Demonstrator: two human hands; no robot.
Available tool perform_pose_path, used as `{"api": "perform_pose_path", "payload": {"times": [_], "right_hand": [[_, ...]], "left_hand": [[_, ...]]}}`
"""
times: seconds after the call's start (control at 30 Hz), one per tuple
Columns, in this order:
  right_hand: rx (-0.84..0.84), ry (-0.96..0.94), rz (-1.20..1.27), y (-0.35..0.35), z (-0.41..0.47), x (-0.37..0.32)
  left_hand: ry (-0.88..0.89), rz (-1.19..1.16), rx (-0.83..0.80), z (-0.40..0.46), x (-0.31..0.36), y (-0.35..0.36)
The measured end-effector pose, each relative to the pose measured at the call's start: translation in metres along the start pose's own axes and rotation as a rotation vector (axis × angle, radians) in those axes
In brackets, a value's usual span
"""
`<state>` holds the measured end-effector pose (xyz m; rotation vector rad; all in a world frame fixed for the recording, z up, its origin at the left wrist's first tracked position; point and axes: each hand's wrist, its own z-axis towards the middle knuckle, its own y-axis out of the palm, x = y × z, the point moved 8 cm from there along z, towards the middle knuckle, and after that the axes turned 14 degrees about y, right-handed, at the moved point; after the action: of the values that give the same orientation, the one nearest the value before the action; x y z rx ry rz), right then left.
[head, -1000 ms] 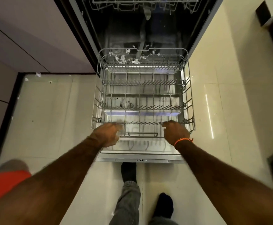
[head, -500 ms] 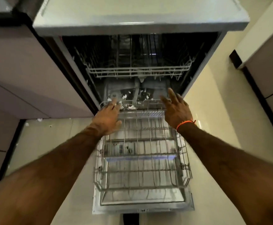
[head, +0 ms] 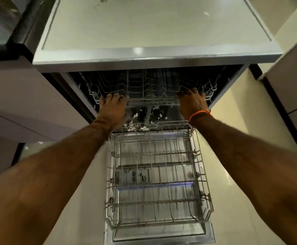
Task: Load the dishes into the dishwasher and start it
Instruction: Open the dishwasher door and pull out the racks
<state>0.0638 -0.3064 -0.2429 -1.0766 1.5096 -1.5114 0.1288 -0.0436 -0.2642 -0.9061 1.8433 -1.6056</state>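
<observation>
The dishwasher (head: 149, 57) stands open with its door (head: 158, 236) folded down flat. The empty lower wire rack (head: 154, 174) is pulled out over the door. The upper wire rack (head: 151, 92) sits inside the tub, empty. My left hand (head: 113, 106) grips the front rail of the upper rack at its left. My right hand (head: 192, 101), with an orange wristband, grips the same rail at its right. White scraps (head: 135, 124) lie on the tub floor beneath. No dishes show.
The dishwasher's flat pale top (head: 153, 23) spreads above the opening. Cabinets (head: 20, 96) flank the left side, and more cabinet fronts (head: 292, 85) stand at the right. Pale floor tiles (head: 236, 138) run along both sides of the door.
Both hands left the lower rack's front edge, rose and reached forward, and now hold the upper rack's front rail. The view tilted upward.
</observation>
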Motion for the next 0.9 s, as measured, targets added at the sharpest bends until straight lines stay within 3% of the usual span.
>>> {"api": "perform_pose_path", "payload": {"times": [0.27,0.6,0.8,0.9], "right_hand": [[-0.11,-0.011,0.053,-0.003,-0.08,0.024],[-0.116,-0.009,0.133,0.007,-0.212,0.051],[-0.136,0.009,0.185,0.007,-0.228,0.059],[-0.162,-0.009,0.178,0.016,-0.254,0.059]], "left_hand": [[0.051,0.01,-0.063,-0.066,0.045,-0.012],[0.066,-0.049,-0.137,-0.19,0.115,-0.001],[-0.009,-0.066,-0.107,-0.215,0.131,0.001],[-0.024,-0.019,-0.182,-0.233,0.129,0.016]]}}
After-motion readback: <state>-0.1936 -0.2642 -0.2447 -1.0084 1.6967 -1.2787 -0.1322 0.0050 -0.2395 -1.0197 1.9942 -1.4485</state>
